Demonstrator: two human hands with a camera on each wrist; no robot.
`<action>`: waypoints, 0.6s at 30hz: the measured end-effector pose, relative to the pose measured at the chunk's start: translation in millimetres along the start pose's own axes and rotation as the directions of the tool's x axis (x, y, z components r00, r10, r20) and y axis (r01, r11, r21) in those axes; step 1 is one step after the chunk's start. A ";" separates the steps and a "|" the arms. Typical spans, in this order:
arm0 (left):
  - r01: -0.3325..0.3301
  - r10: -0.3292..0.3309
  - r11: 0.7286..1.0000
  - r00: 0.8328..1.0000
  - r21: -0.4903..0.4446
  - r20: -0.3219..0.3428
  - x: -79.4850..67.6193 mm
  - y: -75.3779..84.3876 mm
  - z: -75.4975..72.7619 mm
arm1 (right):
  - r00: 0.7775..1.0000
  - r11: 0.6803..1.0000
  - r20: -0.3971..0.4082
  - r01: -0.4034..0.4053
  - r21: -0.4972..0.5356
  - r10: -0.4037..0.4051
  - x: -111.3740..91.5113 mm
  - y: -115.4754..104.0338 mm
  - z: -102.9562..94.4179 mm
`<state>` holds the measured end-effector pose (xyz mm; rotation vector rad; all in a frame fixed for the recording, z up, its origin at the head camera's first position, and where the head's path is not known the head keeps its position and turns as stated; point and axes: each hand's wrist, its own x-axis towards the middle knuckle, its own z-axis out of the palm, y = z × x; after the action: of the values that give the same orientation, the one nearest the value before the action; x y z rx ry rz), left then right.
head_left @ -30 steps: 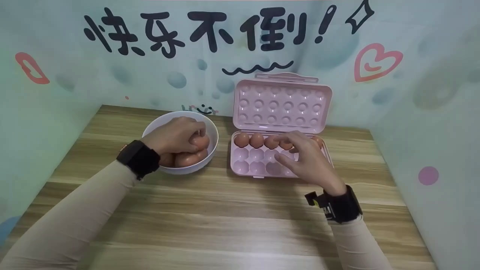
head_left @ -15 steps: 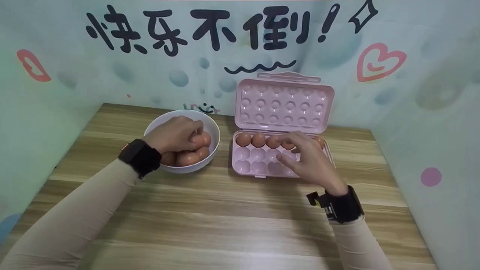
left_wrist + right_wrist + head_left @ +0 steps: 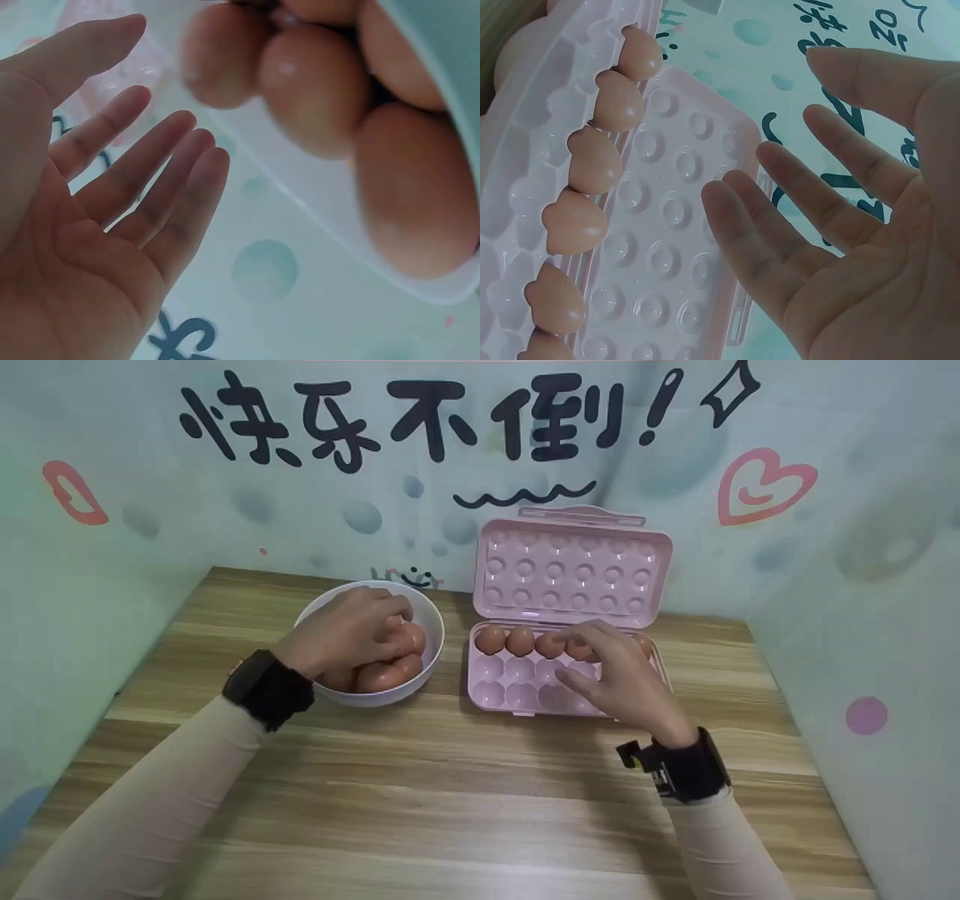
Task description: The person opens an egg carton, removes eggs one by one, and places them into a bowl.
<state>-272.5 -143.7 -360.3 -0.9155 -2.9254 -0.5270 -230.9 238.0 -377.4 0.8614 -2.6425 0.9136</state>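
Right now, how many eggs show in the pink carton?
6, all in the row nearest the lid; from the bowl end: first egg, second egg, third egg, fourth egg, fifth egg, sixth egg. Right hand hides part of the carton in head view; more possible.

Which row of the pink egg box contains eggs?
The back row, next to the open lid; the visible cups in front of it are empty.

A pale green backdrop (image 3: 262, 536) with black lettering (image 3: 434, 431) stands behind a wood-grain tabletop (image 3: 465, 802).
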 end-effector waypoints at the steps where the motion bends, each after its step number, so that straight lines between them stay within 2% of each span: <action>1: 0.000 0.000 1.000 1.000 -0.007 -0.012 -2.3 3.1 -0.9 | 1.000 1.000 0.006 0.007 -0.019 -0.007 2.4 -0.3 -0.6; 6: -0.034 0.029 0.997 0.998 -0.068 -0.063 -11.6 18.0 -1.5 | 0.996 0.991 0.067 0.061 -0.119 -0.053 24.1 -4.7 -5.0; 9: -0.064 0.056 0.995 0.994 -0.078 -0.096 -14.0 25.2 1.6 | 0.989 0.986 0.127 0.091 -0.137 -0.074 41.0 -5.6 -2.8; 14: -0.094 0.083 0.993 0.986 -0.068 -0.144 -15.2 34.2 11.0 | 0.976 0.979 0.197 0.120 -0.163 -0.087 67.2 1.7 12.1; 18: -0.074 0.062 0.994 0.988 -0.076 -0.145 -16.6 40.1 17.3 | 0.964 0.973 0.253 0.138 -0.187 -0.088 85.4 6.0 27.0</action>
<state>-235.1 -116.3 -366.3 -0.9402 -2.7536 -0.6812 -303.6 185.9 -369.5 1.1215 -2.7907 0.5267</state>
